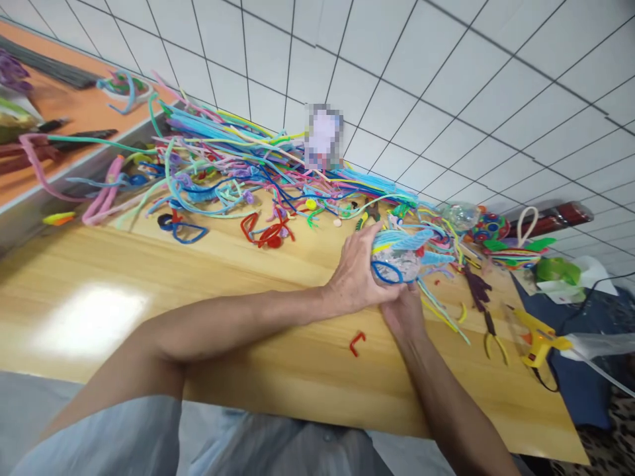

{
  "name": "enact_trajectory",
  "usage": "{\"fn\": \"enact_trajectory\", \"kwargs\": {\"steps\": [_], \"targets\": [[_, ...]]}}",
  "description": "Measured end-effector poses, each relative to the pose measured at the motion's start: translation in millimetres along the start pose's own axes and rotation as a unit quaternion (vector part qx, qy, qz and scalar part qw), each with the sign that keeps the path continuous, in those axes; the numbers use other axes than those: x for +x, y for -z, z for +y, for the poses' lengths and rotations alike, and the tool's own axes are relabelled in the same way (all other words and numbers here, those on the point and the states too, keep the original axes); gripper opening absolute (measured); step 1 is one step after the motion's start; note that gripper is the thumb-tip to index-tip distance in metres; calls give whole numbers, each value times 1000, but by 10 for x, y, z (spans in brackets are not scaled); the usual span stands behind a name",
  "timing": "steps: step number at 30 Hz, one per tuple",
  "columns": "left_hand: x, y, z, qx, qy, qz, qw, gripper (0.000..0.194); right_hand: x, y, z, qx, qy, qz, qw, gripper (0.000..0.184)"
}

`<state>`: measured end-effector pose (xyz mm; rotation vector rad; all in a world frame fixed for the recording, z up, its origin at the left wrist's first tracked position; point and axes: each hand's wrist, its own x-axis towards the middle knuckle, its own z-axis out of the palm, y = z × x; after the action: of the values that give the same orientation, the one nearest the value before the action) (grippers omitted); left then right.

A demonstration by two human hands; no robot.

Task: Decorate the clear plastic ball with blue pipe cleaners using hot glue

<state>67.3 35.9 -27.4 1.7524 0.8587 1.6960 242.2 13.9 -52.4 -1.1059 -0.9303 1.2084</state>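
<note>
A clear, crinkled ball (404, 264) trimmed with light blue and yellow pipe cleaners is held above the wooden table. A dark blue pipe cleaner loop (387, 272) shows on its near side, and light blue strips stick out to the right. My left hand (353, 271) is closed around the ball's left side. From below and in front, my right hand (404, 309) grips it, with most of its fingers hidden. On the table under my hands lies a bent red pipe cleaner piece (356, 344).
Tangled pipe cleaners (238, 158) pile along the tiled wall. To the right are pliers with yellow handles (493, 337), a yellow glue gun (538, 337) and a striped decorated ball (518, 252). A blurred-out upright object (323, 135) stands at the back. An orange surface (74, 112) adjoins at left.
</note>
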Motion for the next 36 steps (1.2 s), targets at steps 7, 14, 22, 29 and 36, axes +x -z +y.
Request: {"fn": "enact_trajectory", "kwargs": {"steps": [7,14,22,29,36], "targets": [[116,86,-236,-226,201,-17,953,107,-89,-83,9,-6,68,43,997,47],[163,143,-351,-377,348,-34,858,86,-150,-168,-9,-15,127,63,990,58],[112,162,-334,-360,369,-38,856,84,-118,-180,4,-20,128,69,989,70],[39,216,-463,-294,319,-76,898,84,-96,-216,14,-8,82,11,997,68],[20,238,-552,-253,268,-101,924,85,-44,-195,61,27,86,-9,996,63]]}}
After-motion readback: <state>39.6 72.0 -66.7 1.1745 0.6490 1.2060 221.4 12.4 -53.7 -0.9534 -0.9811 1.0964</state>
